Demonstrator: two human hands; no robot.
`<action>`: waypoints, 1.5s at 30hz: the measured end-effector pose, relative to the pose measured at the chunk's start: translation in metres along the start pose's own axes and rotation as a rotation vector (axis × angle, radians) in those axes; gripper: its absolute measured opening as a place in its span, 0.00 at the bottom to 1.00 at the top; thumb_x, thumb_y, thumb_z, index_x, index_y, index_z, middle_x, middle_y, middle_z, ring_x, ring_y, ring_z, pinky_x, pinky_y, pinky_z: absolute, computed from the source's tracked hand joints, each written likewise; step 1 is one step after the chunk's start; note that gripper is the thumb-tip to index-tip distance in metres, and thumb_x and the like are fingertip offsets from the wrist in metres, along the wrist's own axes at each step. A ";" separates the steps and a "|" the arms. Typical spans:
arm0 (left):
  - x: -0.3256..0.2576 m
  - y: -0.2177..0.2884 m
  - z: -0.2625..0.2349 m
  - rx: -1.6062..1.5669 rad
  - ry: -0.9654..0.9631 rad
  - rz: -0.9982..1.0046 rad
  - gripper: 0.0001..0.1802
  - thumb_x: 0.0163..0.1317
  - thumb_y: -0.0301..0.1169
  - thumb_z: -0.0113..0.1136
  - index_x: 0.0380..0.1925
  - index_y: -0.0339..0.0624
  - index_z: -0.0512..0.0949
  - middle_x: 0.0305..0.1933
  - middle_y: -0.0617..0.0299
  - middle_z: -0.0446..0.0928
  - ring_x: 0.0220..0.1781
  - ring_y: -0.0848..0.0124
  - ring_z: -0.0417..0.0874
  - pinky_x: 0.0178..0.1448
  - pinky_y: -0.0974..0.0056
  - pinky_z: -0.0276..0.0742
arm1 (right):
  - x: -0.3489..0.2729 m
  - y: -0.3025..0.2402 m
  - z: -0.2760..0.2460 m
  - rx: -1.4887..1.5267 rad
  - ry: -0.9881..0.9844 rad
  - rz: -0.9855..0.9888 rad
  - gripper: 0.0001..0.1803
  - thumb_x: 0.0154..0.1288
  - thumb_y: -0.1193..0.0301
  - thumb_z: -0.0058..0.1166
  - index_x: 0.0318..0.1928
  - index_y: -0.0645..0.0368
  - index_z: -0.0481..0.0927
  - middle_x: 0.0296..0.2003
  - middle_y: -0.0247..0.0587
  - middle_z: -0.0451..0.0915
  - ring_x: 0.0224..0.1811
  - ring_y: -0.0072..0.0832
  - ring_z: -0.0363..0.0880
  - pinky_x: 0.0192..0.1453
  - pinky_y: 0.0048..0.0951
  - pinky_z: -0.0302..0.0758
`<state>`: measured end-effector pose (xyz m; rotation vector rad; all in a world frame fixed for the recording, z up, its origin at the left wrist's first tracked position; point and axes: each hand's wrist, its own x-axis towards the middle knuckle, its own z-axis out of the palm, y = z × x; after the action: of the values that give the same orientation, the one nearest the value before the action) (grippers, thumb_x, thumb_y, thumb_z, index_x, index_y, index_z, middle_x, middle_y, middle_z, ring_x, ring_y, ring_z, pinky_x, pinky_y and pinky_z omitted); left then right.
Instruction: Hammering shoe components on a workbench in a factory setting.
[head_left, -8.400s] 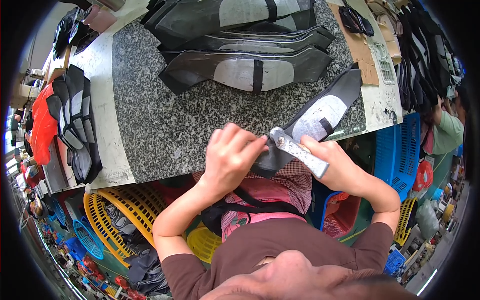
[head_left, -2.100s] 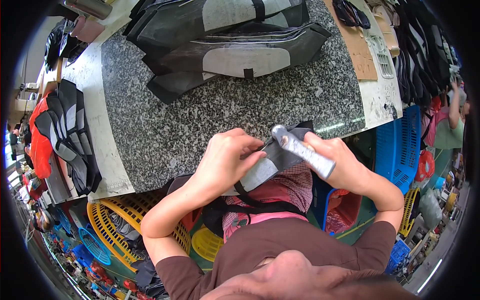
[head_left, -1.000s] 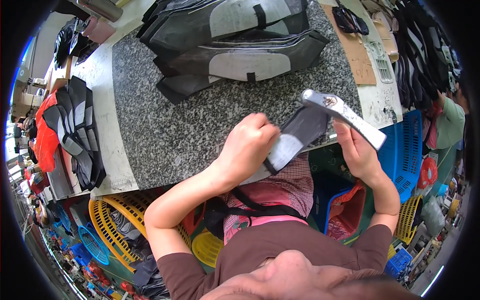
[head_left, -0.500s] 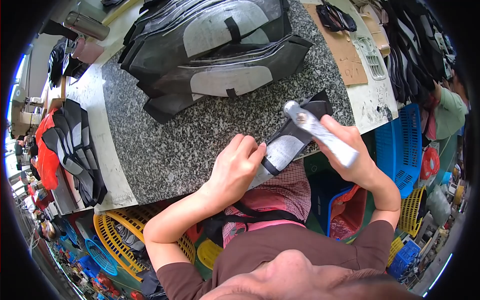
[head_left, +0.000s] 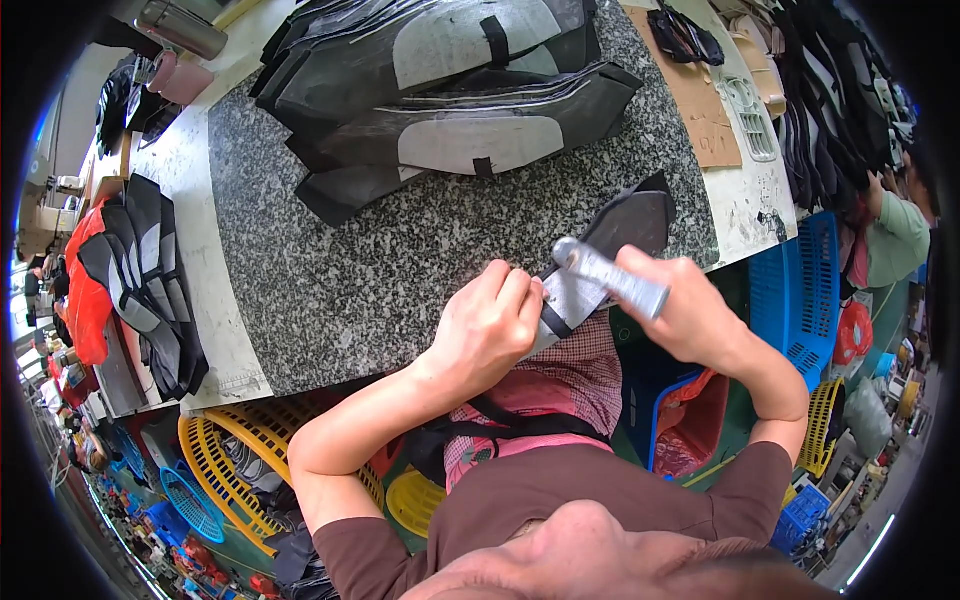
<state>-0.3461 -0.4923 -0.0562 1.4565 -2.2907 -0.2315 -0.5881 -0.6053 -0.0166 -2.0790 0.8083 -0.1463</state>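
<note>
A black shoe-upper-like piece (head_left: 635, 222) with a grey patch lies at the near edge of the speckled stone slab (head_left: 330, 290). My left hand (head_left: 488, 318) is closed, fingertips pinching the piece's left edge. In my right hand (head_left: 690, 308) is a metal hammer (head_left: 615, 280), its head over the grey patch and slightly blurred. The hammer's handle is mostly hidden by my fingers, and whether the head touches the patch I cannot tell. Farther back lies a thick stack of similar black pieces (head_left: 350, 155) with grey patches and short black strips.
More black-and-grey pieces (head_left: 150, 290) lie at the table's left, beside red cloth (head_left: 88, 300). At the right are a brown board (head_left: 700, 110) and a blue basket (head_left: 805, 300). Below the table stand a yellow basket (head_left: 205, 470) and a red-lined bin (head_left: 695, 420). A person in green (head_left: 893, 235) is far right.
The hammer and my right hand have moved left over the grey patch. My left hand keeps its pinch on the piece. The view has shifted slightly.
</note>
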 end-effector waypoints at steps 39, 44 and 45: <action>-0.070 0.017 -0.011 0.125 0.090 -0.123 0.18 0.52 0.24 0.64 0.44 0.30 0.84 0.38 0.57 0.78 0.39 0.61 0.80 0.41 0.60 0.79 | 0.009 -0.060 0.019 0.046 0.044 -0.155 0.07 0.71 0.81 0.56 0.48 0.64 0.77 0.31 0.50 0.77 0.35 0.56 0.85 0.35 0.37 0.78; -0.065 0.005 -0.008 0.025 0.130 -0.073 0.15 0.52 0.23 0.64 0.42 0.30 0.83 0.36 0.56 0.76 0.39 0.62 0.79 0.40 0.61 0.78 | 0.003 -0.041 0.027 -0.149 -0.217 -0.112 0.12 0.67 0.76 0.57 0.50 0.62 0.76 0.35 0.60 0.82 0.38 0.57 0.85 0.40 0.56 0.79; -0.064 0.001 -0.006 -0.089 0.114 -0.116 0.17 0.52 0.22 0.64 0.44 0.31 0.83 0.40 0.55 0.79 0.40 0.60 0.81 0.42 0.60 0.81 | 0.004 -0.026 0.029 -0.112 -0.042 -0.277 0.06 0.72 0.78 0.56 0.47 0.64 0.78 0.25 0.45 0.77 0.25 0.44 0.79 0.33 0.38 0.74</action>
<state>-0.3212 -0.4345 -0.0666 1.5188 -2.0823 -0.2734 -0.5606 -0.5772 -0.0148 -2.2859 0.5098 -0.2118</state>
